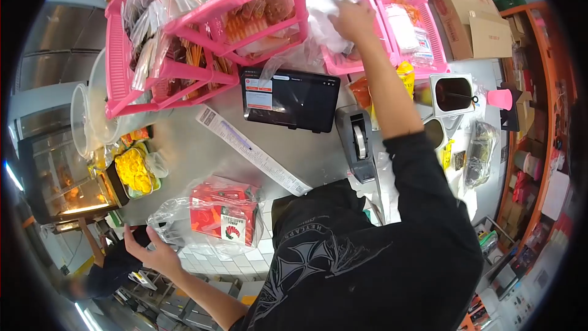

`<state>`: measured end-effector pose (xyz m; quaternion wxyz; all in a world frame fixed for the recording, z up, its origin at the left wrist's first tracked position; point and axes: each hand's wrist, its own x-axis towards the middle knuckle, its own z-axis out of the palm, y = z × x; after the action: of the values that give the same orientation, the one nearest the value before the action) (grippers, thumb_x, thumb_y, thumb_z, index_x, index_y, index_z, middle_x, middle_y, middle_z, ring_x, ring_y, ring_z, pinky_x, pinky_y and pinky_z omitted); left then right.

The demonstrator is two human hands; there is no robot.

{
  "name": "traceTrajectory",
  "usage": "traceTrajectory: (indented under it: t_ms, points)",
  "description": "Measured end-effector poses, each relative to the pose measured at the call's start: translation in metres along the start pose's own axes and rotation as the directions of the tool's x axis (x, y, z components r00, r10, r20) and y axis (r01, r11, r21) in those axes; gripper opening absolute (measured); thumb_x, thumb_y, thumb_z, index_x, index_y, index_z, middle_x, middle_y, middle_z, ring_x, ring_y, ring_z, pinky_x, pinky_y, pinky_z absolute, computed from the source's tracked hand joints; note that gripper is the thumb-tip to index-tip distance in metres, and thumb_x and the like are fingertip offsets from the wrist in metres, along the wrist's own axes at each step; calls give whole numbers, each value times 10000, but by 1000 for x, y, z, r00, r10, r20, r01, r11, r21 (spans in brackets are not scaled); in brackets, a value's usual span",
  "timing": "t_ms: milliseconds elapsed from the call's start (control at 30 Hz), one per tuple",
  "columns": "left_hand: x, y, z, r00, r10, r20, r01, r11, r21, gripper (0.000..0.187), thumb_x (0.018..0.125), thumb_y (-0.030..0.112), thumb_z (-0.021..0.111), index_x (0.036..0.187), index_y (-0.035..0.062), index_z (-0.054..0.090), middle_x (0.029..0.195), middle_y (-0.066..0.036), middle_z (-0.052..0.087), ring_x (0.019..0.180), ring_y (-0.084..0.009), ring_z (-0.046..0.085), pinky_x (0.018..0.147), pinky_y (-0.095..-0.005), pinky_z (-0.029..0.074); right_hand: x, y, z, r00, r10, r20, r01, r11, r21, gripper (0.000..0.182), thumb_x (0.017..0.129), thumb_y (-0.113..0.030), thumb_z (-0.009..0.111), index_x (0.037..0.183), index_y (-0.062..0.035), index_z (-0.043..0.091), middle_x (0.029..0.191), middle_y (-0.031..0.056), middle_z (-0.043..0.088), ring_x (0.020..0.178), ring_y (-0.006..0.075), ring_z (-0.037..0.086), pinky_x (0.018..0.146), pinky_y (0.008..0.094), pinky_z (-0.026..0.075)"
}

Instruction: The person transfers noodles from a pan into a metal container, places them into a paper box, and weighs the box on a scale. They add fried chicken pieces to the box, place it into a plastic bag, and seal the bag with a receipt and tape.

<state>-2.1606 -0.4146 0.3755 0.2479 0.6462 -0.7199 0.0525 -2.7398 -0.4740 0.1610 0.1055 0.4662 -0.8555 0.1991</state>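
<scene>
My right hand (355,21) reaches to the far side of the table, its fingers curled on a crumpled white plastic bag (326,11) at a pink basket (373,30). My left hand (153,252) is held low at the left with fingers spread, holding nothing. Just beyond it, a clear plastic bag (174,214) surrounds red printed boxes (223,211) at the table's near edge. A long printed receipt (251,150) lies slantwise on the metal table (202,147), between the boxes and a dark tablet (291,99) with its screen lit.
A pink tiered rack (202,76) with packaged food stands at the back left. A tape dispenser (358,144) sits right of the tablet. A tray of yellow food (136,170) is at left, a cardboard box (471,18) back right. Another person (116,263) is at lower left.
</scene>
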Motion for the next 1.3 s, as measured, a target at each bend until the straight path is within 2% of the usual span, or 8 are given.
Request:
traceTrajectory:
  t_ms: [133,367,533,767,933,1033,1100,1300]
  points:
    - [16,113,30,963,268,-10,-255,905,-340,519,797,57,641,1286,-31,492,1277,-177,511,1214,-349,463,1045,-437,342,34,20,-23,945,-79,317,99,994,-45,222,863,-287,615,1008,-160,724,1014,88,687,998,346,599,921,377,434]
    - [23,296,161,547,765,341,-171,501,-848,442,801,188,692,1173,-13,566,1191,-208,544,1096,-374,549,946,-407,435,-18,58,-65,928,289,236,-334,359,872,288,890,-239,642,1052,-8,700,939,78,706,842,129,626,765,285,487]
    - [20,388,279,720,690,79,-334,443,-832,627,777,205,703,1304,-24,451,1143,-230,545,1057,-411,546,958,-441,423,-57,45,-68,844,374,384,-380,-88,921,82,880,-122,663,932,-60,675,898,-12,647,797,66,581,681,230,470]
    - [30,408,348,565,782,263,-592,606,-531,153,807,81,602,953,40,618,972,-150,616,940,-346,587,828,-455,446,-67,91,-91,826,516,-225,-144,579,802,134,876,-111,658,911,4,598,929,21,622,873,88,584,801,249,462]
    - [38,412,355,669,695,263,-529,694,-488,105,819,65,587,893,52,660,947,-147,644,914,-357,612,809,-457,463,-81,107,-124,758,643,-109,-123,304,945,80,880,-33,642,915,-5,575,949,33,614,825,79,582,747,241,475]
    - [54,423,324,772,603,202,-267,596,-757,199,846,70,598,1008,-23,666,899,-167,689,866,-326,663,758,-409,502,-82,108,-132,749,660,-62,-205,319,925,88,882,-6,588,969,-5,575,920,62,620,806,125,608,736,271,482]
    - [57,428,323,769,598,227,-106,469,-877,192,848,74,625,1006,-27,666,881,-128,687,820,-252,647,734,-356,494,-79,107,-136,843,473,-256,-243,759,604,154,861,16,540,1008,-2,582,901,116,607,812,227,623,741,318,488]
    - [49,440,280,606,655,452,408,232,-883,206,838,97,711,1011,-9,677,793,20,608,694,-46,487,634,-202,407,-49,56,-151,979,205,-16,-131,684,718,200,834,-41,629,1027,11,643,932,102,595,865,217,583,759,311,462]
